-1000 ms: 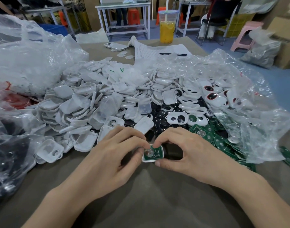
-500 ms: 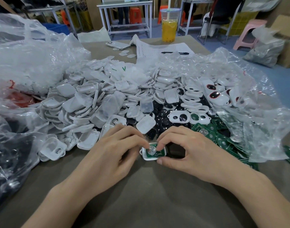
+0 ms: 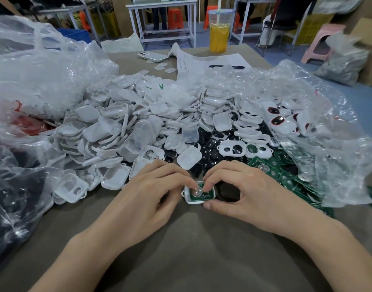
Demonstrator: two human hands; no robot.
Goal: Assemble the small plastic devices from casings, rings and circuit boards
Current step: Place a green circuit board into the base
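As left hand, right hand pinch one casing, one board

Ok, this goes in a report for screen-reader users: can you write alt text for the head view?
The left hand and right hand hold a white casing with a green circuit board in it, fingertips on the board. Behind lie piles of white casings, green boards and clear plastic bags on the table.
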